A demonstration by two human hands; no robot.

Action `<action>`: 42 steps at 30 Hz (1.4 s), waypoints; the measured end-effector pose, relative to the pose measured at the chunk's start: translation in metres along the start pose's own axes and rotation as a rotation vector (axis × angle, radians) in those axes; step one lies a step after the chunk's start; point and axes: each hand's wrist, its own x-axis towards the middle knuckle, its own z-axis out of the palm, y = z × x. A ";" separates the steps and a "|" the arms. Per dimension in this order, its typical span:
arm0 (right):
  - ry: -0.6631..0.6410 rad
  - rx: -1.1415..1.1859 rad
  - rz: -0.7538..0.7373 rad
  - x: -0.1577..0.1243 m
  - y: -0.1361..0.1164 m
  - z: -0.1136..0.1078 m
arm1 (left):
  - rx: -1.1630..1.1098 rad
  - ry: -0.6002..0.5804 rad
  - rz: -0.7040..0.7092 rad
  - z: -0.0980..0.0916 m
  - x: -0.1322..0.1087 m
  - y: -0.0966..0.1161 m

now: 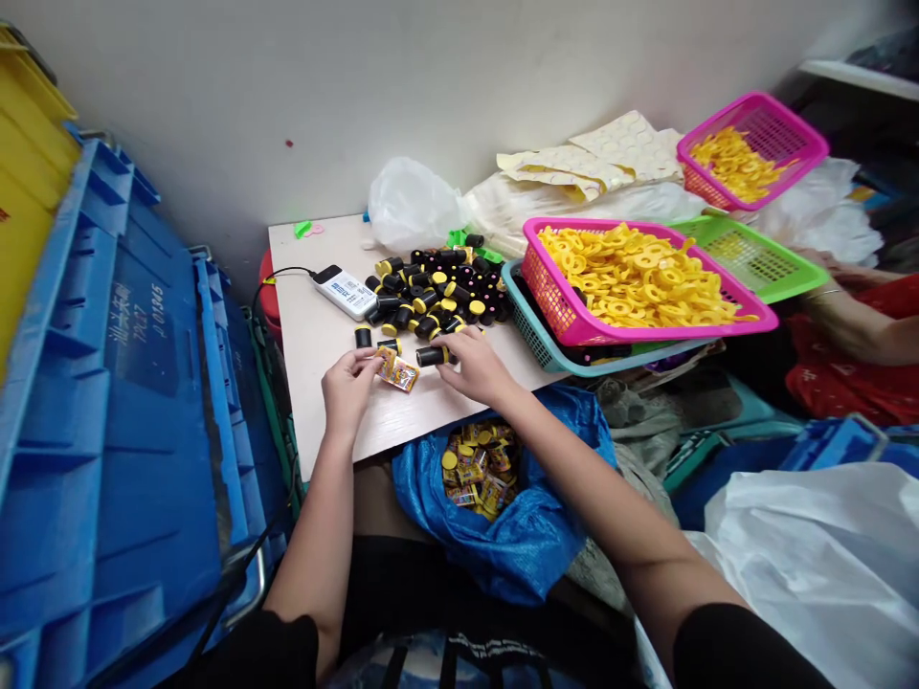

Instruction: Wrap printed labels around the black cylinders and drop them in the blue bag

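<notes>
My left hand [348,386] pinches a small yellow printed label [398,371] lying on the pale table [316,335]. Just to its right, my right hand [475,366] is closed around a black cylinder with a yellow cap [432,356]. Behind both hands lies a heap of several black-and-yellow cylinders [437,287]. On my lap, below the table edge, an open blue bag [517,536] holds several wrapped yellow pieces [480,469].
A pink basket [552,297] of yellow rings sits in a teal basket at right; another pink basket [804,158] and a green one [782,277] lie beyond. A white power bank [346,291] with cable lies on the table. Blue crates [107,402] stand left. Another person's arm [854,321] is at right.
</notes>
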 end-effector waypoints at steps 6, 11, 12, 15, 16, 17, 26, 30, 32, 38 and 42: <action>0.045 0.896 0.297 -0.037 -0.019 -0.029 | -0.090 -0.170 0.068 -0.001 -0.036 0.029; 0.008 1.081 0.282 -0.051 -0.028 -0.047 | -0.100 -0.240 0.109 0.009 -0.062 0.043; -0.005 1.087 0.272 -0.053 -0.028 -0.050 | -0.115 -0.255 0.103 0.011 -0.065 0.044; -0.071 1.068 0.244 -0.063 -0.025 -0.056 | -0.160 -0.308 0.056 0.018 -0.073 0.049; -0.102 1.057 0.235 -0.067 -0.024 -0.057 | -0.175 -0.326 0.032 0.021 -0.075 0.050; -0.130 1.046 0.228 -0.070 -0.022 -0.058 | -0.184 -0.345 0.010 0.023 -0.075 0.051; -0.005 1.103 0.392 -0.086 -0.001 -0.034 | 0.398 -0.386 0.393 0.010 -0.084 0.008; 0.054 1.200 0.532 -0.100 0.006 -0.014 | 0.492 -0.793 0.425 -0.007 -0.116 -0.023; 0.052 1.232 0.579 -0.107 0.007 -0.009 | 0.509 -0.765 0.394 -0.014 -0.124 -0.028; 0.081 1.321 0.650 -0.111 0.009 -0.009 | 0.588 -0.930 0.320 -0.023 -0.111 -0.024; 0.122 1.338 0.678 -0.108 0.008 -0.010 | 0.631 -0.851 0.171 -0.015 -0.111 -0.023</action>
